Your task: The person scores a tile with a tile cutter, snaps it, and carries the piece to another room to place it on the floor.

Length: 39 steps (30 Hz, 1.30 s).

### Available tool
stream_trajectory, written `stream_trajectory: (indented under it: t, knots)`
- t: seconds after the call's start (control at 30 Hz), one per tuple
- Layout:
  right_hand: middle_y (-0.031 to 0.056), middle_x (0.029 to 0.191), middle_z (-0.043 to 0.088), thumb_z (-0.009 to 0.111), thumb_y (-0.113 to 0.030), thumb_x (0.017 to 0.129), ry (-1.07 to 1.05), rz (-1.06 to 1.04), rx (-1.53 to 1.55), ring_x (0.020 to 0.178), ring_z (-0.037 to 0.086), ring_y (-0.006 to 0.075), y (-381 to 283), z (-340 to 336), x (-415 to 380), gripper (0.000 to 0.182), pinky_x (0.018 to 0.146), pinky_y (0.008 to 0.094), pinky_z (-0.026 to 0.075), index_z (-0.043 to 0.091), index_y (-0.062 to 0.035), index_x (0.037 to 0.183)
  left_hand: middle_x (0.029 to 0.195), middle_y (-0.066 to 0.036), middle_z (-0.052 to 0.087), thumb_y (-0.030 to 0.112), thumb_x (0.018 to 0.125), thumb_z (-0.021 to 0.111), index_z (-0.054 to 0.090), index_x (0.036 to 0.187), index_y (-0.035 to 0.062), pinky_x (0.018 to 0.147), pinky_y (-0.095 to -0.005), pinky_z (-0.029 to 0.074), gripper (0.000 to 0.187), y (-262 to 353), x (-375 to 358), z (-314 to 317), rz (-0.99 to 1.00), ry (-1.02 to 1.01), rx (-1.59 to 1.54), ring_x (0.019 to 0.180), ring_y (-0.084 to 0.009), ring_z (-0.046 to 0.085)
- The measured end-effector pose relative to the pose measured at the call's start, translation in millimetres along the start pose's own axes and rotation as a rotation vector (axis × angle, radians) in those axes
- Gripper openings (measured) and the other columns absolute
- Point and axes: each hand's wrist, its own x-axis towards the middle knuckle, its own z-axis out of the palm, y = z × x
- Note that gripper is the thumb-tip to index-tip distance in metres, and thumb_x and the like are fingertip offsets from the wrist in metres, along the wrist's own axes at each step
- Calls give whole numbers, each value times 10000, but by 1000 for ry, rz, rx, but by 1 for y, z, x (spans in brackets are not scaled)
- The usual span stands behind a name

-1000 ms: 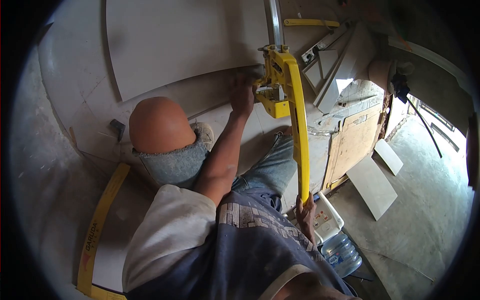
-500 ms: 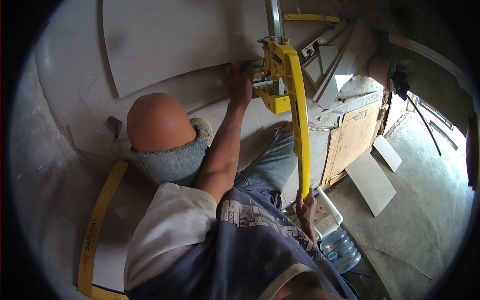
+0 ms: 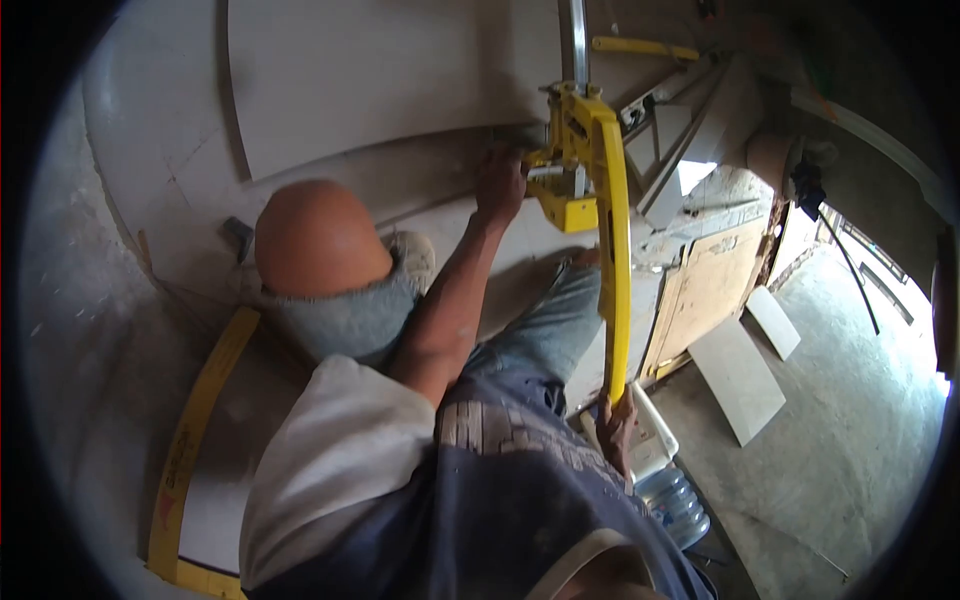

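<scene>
A yellow tile cutter with a long handle stands before me, its head on a metal rail. My right hand is closed round the near end of the handle. My left hand is at the left side of the cutter head, fingers curled against a yellow part there; the fingertips are partly hidden. Under the head hangs a yellow block. Beyond my left hand lies a large pale tile.
Cut tile pieces are heaped at the upper right, with others on the concrete floor. A white container and a water bottle stand by my right side. A yellow-edged tile box lies at the left.
The whole view has shifted slightly, so the cutter appears further right. My left hand, blurred before, is now steadier beside the cutter head. My right hand keeps its hold on the handle.
</scene>
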Motion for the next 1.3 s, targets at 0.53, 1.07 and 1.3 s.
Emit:
stream_trajectory:
  t: [0.53,1.07,1.3]
  knots:
    - [191,736,602,543,-184,921,43,37,-123,657,613,337,12,12,-7,255,610,436,453,555,44,1033,992,-162,559,144,836,685,651,957,41,836,-465,477,163,5,-5,12,-137,83,-143,970,-369,560]
    - [214,712,570,552,-239,939,74,63,-112,642,575,384,61,61,0,293,594,474,427,517,35,1036,1004,-172,509,116,852,642,687,1040,69,827,-458,469,200,2,-2,11,-177,81,-113,975,-361,537]
    - [186,785,564,536,-269,964,101,40,-187,705,555,296,101,78,3,286,646,414,440,520,7,1038,1007,-169,513,112,850,644,694,1062,80,841,-445,460,220,1,-1,10,-174,85,-111,963,-354,531]
